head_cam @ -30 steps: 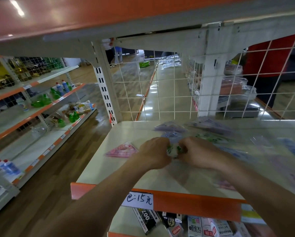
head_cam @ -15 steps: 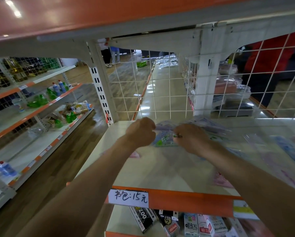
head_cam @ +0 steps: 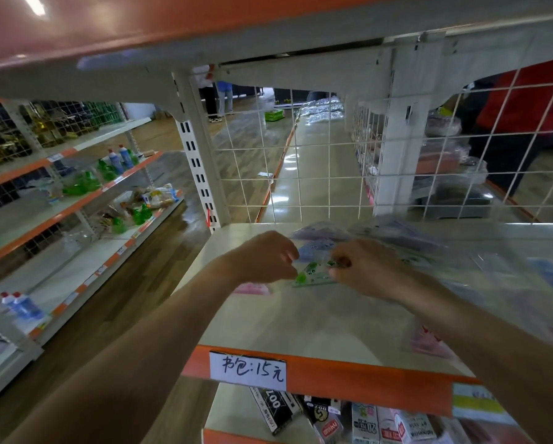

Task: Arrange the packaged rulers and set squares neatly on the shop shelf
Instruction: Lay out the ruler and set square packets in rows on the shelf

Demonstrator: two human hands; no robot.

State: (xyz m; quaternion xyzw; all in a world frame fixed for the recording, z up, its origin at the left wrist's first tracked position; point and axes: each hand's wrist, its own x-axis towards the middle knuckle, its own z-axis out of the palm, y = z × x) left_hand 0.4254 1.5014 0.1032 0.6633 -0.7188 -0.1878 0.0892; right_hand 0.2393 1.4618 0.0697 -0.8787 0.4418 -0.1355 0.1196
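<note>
The green ruler packet (head_cam: pixel 313 273) sits toward the back edge of the shelf (head_cam: pixel 284 325), between both hands. The right hand (head_cam: pixel 369 272) pinches its right end. The left hand (head_cam: pixel 262 257) curls at its left end; I cannot tell whether it grips.

Two hands show — the left hand (head_cam: pixel 262 256), the right hand (head_cam: pixel 368 270). One green-printed packet (head_cam: pixel 313 274), two pink packets (head_cam: pixel 252 288) (head_cam: pixel 427 344), one handwritten price label (head_cam: pixel 248 368), four blue-and-white bottles (head_cam: pixel 119 157) (head_cam: pixel 22 307) — purple packets (head_cam: pixel 320 230) too blurred to count.

Green-printed clear packet (head_cam: pixel 313 273), orange-edged cream shelf (head_cam: pixel 301 322)
</note>
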